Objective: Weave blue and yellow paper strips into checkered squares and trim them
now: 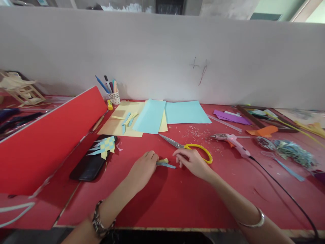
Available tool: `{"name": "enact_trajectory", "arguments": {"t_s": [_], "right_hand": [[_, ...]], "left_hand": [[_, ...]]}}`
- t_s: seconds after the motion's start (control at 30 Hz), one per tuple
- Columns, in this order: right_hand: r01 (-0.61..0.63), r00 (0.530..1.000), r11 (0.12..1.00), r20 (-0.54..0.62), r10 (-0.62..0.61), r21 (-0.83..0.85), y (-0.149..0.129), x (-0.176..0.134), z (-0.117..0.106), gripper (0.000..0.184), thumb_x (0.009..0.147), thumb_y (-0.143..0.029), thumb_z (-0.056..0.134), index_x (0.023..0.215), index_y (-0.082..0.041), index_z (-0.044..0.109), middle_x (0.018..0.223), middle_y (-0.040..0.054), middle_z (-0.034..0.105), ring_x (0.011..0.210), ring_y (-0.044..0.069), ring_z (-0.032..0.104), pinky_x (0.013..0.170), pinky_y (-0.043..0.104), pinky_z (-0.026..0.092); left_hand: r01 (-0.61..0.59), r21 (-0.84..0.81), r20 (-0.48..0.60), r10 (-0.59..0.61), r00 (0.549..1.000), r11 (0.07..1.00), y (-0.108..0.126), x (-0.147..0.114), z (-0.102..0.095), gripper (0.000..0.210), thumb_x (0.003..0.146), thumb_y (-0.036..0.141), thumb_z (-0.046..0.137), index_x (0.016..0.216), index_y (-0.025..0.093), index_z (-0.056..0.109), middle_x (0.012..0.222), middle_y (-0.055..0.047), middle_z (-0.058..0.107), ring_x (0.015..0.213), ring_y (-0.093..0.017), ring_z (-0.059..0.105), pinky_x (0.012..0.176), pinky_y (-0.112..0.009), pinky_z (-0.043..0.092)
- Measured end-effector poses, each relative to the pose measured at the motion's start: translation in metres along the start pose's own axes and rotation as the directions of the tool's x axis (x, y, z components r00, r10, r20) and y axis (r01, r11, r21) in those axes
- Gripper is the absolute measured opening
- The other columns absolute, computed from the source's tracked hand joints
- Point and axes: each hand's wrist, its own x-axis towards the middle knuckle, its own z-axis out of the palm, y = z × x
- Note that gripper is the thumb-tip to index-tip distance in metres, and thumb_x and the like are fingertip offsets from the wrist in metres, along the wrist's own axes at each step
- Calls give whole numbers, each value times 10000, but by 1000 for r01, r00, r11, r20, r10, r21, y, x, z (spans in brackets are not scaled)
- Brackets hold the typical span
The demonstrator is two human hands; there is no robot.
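Note:
My left hand [144, 167] is closed on paper strips near the middle of the red table [157, 203]. A blue paper strip [168, 165] and a yellow paper strip [164, 160] stick out to the right of its fingers; the rest is hidden under the hand. To the right of the strips, my right hand [191, 162] is held with bent fingers slightly apart, and nothing shows in them. Scissors with yellow handles [210, 156] lie just behind it, partly covered by it. A woven blue and yellow paper piece [108, 145] rests on a black phone [87, 166] at the left.
Blue paper sheets [188, 112] and a tan sheet [132, 130] with cut strips lie at the back. A pen cup [115, 98] stands by the red divider [58, 135]. On the right are a pink glue gun [235, 142] with its cord, purple paper [231, 117] and shredded strips [294, 152].

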Motion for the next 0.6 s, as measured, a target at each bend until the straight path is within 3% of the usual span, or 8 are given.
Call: {"name": "enact_trajectory", "arguments": {"t_s": [0.17, 0.3, 0.47, 0.6], "right_hand": [[8, 1000, 1000, 8, -8, -20, -1, 0, 0, 198, 788, -118, 369, 812, -187, 553, 617, -29, 577, 487, 76, 563, 508, 187, 442], [1, 1000, 1000, 12, -1, -25, -2, -1, 0, 187, 792, -124, 377, 799, -185, 554, 617, -29, 569, 483, 75, 552, 508, 188, 437], [11, 1000, 1000, 17, -11, -17, -3, -1, -1, 173, 793, -130, 384, 787, -186, 548, 613, -31, 556, 479, 76, 546, 506, 193, 427], [21, 1000, 1000, 19, -20, -19, -5, -1, -2, 165, 788, -130, 387, 772, -186, 543, 607, -32, 538, 475, 74, 535, 506, 192, 419]], "left_hand": [[-6, -154, 47, 14, 999, 988, 3, -4, 0, 208, 854, 93, 329, 917, 137, 523, 936, -91, 597, 862, -205, 590, 709, -308, 456], [-41, -275, -21, 36, 999, 961, -3, -9, -2, 263, 871, 184, 356, 1108, 156, 467, 1069, -98, 586, 982, -208, 572, 787, -310, 454], [-78, -70, -5, 78, 997, 994, -7, -10, -1, 242, 832, 93, 325, 944, 158, 530, 922, -70, 552, 813, -179, 582, 693, -284, 460], [-57, 55, 41, 55, 998, 997, -3, -10, -4, 207, 826, 67, 358, 872, 141, 546, 937, -80, 539, 849, -201, 573, 722, -307, 452]]}}
